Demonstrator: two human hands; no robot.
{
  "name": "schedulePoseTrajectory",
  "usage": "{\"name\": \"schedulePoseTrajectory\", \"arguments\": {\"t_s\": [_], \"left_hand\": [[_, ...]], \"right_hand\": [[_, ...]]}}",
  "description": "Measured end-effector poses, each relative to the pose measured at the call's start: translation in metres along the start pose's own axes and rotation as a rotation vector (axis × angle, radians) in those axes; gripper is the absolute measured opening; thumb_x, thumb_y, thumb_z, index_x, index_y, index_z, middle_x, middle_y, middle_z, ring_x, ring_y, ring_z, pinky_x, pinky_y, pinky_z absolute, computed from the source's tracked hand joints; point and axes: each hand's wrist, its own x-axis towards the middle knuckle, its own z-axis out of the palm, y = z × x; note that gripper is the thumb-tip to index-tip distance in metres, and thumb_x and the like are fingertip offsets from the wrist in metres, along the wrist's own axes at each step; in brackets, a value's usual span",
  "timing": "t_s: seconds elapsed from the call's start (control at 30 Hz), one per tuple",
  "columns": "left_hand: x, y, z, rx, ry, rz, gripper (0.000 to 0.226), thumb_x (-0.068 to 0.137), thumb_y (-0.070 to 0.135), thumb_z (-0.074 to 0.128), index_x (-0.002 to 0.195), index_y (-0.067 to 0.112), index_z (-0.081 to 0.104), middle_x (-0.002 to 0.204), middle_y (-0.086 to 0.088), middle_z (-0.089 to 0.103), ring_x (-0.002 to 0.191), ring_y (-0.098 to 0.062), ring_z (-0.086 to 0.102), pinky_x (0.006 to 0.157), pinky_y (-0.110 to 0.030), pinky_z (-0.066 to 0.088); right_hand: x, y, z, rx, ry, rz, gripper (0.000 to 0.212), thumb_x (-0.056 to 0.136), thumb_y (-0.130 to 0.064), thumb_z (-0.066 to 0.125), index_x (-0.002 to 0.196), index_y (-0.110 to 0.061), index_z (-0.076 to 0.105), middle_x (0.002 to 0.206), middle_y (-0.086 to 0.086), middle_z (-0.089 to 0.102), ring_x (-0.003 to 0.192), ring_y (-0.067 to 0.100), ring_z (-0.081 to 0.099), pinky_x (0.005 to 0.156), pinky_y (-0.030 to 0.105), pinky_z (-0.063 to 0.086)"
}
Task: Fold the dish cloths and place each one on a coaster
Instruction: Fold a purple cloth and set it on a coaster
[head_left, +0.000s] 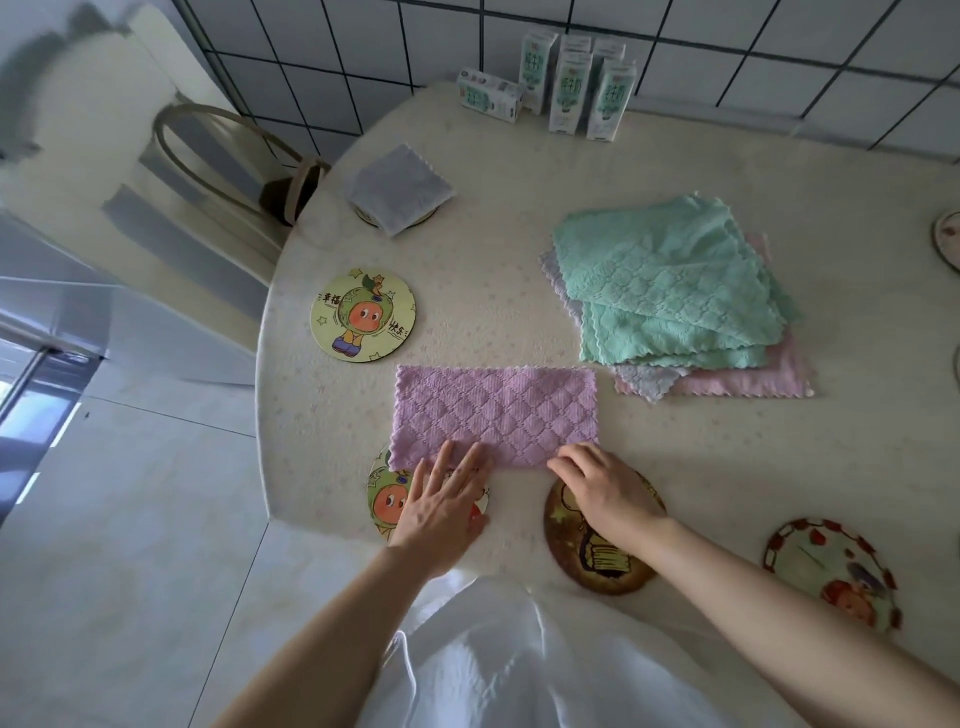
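A: Entry, head view. Start at the left. What sits on the table (519, 270)?

B: Round table, cream cover. Far left, a grey dish cloth (399, 188), folded to a small square, lies on a coaster whose rim just shows beneath it. Nearer, a yellow cartoon coaster (363, 314) lies bare, apart from any cloth.

A: The working cloth?

B: Purple dish cloth (496, 415), quilted diamond pattern, lies flat as a long rectangle in front of the person, near the table's near edge. Its lower left corner overlaps a second cartoon coaster (387, 499).

A: Left hand?

B: Left hand (441, 506) is flat, palm down, fingers spread slightly. Fingertips press on the cloth's near edge; the palm covers part of the second cartoon coaster.

A: Right hand?

B: Right hand (605, 488) is at the cloth's near right corner, fingers curled down onto the edge. Whether it pinches the fabric or only presses it, cannot tell. The wrist lies over a brown coaster (597, 551).

A: Further right?

B: Stack of unfolded cloths (670, 280): green on top, grey and pink edges showing below. It lies well apart from the hands, just beyond the purple cloth's right end. At the near right, a red-rimmed coaster (831, 569), bare. Another coaster (948, 239) is cut off at the right edge.

A: Background?

B: Milk cartons (571, 88) at the far side against the tiled wall (727, 31), four upright, one lying on its side. White garment (493, 665) at bottom centre.
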Motion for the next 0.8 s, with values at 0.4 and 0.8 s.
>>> {"name": "schedulePoseTrajectory", "arguments": {"t_s": [0.4, 0.8], "left_hand": [[-0.024, -0.029, 0.012, -0.048, 0.132, -0.155, 0.065, 0.092, 0.042, 0.032, 0.151, 0.024, 0.013, 0.159, 0.001, 0.008, 0.147, -0.025, 0.002, 0.117, -0.038, 0.005], [0.0, -0.05, -0.019, 0.103, 0.189, -0.002, 0.057, 0.086, 0.041, 0.06, 0.137, 0.023, 0.043, 0.15, -0.003, 0.036, 0.142, -0.027, 0.026, 0.114, -0.054, 0.019]], "right_hand": [[0.009, 0.004, -0.012, -0.129, -0.128, 0.04, 0.072, 0.04, 0.014, 0.069, 0.103, -0.015, 0.053, 0.094, 0.004, 0.049, 0.081, 0.025, 0.049, 0.061, 0.036, 0.048], [-0.009, -0.012, -0.031, 0.194, 0.126, -0.028, 0.031, 0.073, 0.011, 0.054, 0.096, -0.007, 0.065, 0.089, 0.005, 0.055, 0.078, 0.023, 0.055, 0.063, 0.035, 0.051]]}}
